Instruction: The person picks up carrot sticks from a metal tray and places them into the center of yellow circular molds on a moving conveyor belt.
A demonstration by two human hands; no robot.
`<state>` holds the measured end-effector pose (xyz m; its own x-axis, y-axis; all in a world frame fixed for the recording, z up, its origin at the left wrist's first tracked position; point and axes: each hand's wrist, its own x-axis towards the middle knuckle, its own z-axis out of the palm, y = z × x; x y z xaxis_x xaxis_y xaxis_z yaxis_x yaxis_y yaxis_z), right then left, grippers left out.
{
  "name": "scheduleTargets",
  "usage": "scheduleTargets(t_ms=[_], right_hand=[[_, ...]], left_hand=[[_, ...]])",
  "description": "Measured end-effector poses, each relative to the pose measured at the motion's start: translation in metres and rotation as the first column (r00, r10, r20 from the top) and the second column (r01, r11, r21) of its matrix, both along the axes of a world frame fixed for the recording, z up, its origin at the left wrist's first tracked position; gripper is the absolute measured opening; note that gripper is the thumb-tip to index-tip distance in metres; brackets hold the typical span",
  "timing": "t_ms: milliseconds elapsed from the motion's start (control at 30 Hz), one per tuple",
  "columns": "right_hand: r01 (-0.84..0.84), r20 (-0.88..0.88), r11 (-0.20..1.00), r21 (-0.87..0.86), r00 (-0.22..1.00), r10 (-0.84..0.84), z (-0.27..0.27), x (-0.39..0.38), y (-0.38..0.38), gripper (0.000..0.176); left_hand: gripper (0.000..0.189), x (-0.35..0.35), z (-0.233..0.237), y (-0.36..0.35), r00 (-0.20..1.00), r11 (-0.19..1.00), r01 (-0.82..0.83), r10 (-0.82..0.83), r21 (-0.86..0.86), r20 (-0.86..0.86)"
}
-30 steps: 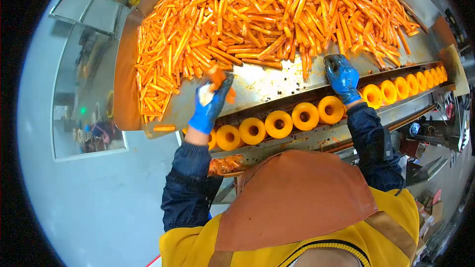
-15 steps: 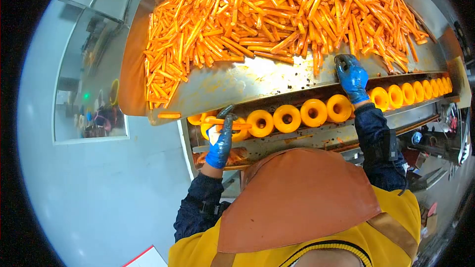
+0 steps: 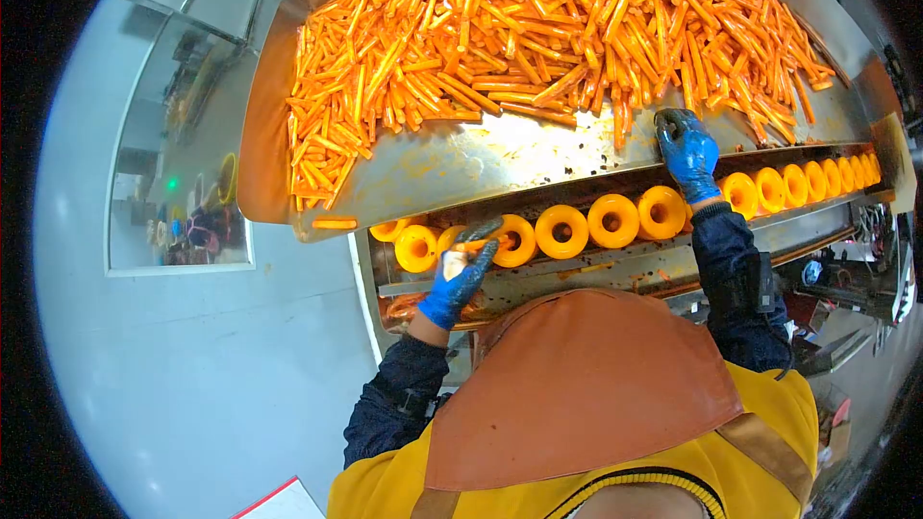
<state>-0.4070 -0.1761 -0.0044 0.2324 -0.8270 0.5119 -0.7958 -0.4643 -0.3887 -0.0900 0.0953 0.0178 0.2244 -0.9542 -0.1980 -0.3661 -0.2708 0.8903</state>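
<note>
My left hand (image 3: pixel 460 281), in a stained blue glove, is closed around an orange stick (image 3: pixel 474 245) in front of the row of yellow ring-shaped rollers (image 3: pixel 561 232). The stick's right end lies in front of a roller's opening; whether it is inside cannot be told. My right hand (image 3: pixel 688 156), gloved the same way, rests with curled fingers at the front edge of the metal tray (image 3: pixel 433 168). Anything within those fingers is hidden. Beyond both hands, a heap of glossy orange sticks (image 3: pixel 538 38) covers most of the tray.
One loose orange stick (image 3: pixel 335 223) lies at the tray's front left corner. Below the rollers runs a metal ledge (image 3: pixel 615 274) with orange scraps and dark bits. A brown apron (image 3: pixel 586 394) spans my front. At left stands a pale wall (image 3: pixel 212 356) with a window.
My left hand has moved a little to the right along the rollers with the orange stick, uncovering a roller on its left. My right hand stays at the tray edge.
</note>
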Motion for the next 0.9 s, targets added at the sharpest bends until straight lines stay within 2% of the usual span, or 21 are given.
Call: scheduleTargets(t_ms=[33, 100, 133, 167, 233, 267, 367, 500, 533, 567, 633, 667, 733, 800, 867, 900], right_hand=[[0.006, 0.0, 1.0, 0.008, 1.0, -0.006, 0.0, -0.001, 0.0, 0.017], [0.017, -0.015, 1.0, 0.002, 1.0, -0.017, 0.0, 0.0, 0.001, 0.017], [0.022, -0.021, 1.0, -0.002, 1.0, -0.022, 0.001, 0.0, 0.001, 0.017], [0.018, -0.01, 1.0, 0.006, 1.0, -0.018, 0.0, 0.0, 0.001, 0.017], [0.012, 0.013, 1.0, 0.022, 1.0, -0.012, 0.0, 0.0, 0.0, 0.017], [0.01, 0.003, 1.0, 0.022, 1.0, -0.01, 0.0, -0.001, 0.0, 0.017], [0.022, -0.028, 0.999, 0.034, 0.999, -0.021, 0.004, -0.001, 0.003, 0.018], [0.027, -0.057, 1.0, 0.003, 0.998, -0.027, -0.003, -0.001, 0.001, 0.019], [0.018, -0.063, 1.0, -0.023, 0.998, -0.02, -0.004, -0.002, -0.001, 0.019], [0.02, -0.045, 1.0, 0.015, 0.999, -0.019, -0.005, -0.002, -0.003, 0.019], [0.011, -0.006, 0.996, 0.089, 1.0, -0.01, -0.002, -0.002, 0.001, 0.02], [0.005, -0.012, 0.999, 0.034, 1.0, -0.004, -0.004, -0.002, 0.0, 0.02], [-0.002, -0.036, 1.0, -0.011, 0.999, 0.002, -0.005, -0.004, -0.001, 0.019], [0.005, 0.002, 1.0, 0.016, 1.0, -0.005, 0.0, 0.0, 0.002, 0.018], [0.012, -0.018, 1.0, 0.013, 1.0, -0.012, -0.004, -0.003, 0.0, 0.017], [0.017, -0.02, 1.0, 0.019, 1.0, -0.016, -0.003, -0.002, 0.0, 0.016]], left_hand=[[0.025, 0.001, -0.003, -0.004, 0.986, 0.988, 0.096, -0.077, -0.122, 0.151], [0.023, 0.004, -0.012, -0.009, 0.875, 0.895, 0.324, -0.161, -0.305, 0.458], [0.024, 0.005, -0.014, -0.01, 0.903, 0.906, 0.293, -0.157, -0.306, 0.399], [0.024, 0.006, -0.015, -0.007, 0.958, 0.97, 0.155, -0.101, -0.189, 0.267], [0.024, 0.006, -0.014, -0.001, 0.996, 0.996, -0.085, 0.085, 0.031, -0.012], [0.024, 0.008, -0.017, 0.002, 0.964, 0.973, -0.201, 0.217, 0.114, -0.152], [0.024, 0.002, 0.018, 0.002, 0.863, 0.923, -0.379, 0.326, -0.069, -0.385], [0.028, 0.019, -0.002, 0.007, 0.977, 0.996, -0.077, 0.067, -0.044, -0.202], [0.037, 0.022, -0.003, 0.004, 0.995, 0.99, 0.103, -0.102, -0.101, 0.009], [0.04, 0.024, -0.002, 0.003, 0.997, 0.995, 0.08, -0.08, -0.065, 0.004], [0.048, 0.013, 0.035, -0.011, 1.0, 1.0, 0.026, -0.026, 0.004, 0.0], [0.05, 0.031, 0.026, -0.011, 0.999, 0.999, -0.042, 0.041, 0.024, 0.034], [0.049, 0.059, 0.045, -0.026, 0.938, 0.984, -0.157, 0.123, 0.082, 0.323], [0.046, 0.127, 0.012, -0.034, 0.93, 0.942, -0.306, 0.327, -0.141, 0.166], [0.046, 0.212, -0.02, -0.034, 0.833, 0.826, -0.473, 0.533, -0.306, 0.15], [0.045, 0.254, -0.024, -0.03, 0.757, 0.799, -0.556, 0.6, -0.229, 0.257]])
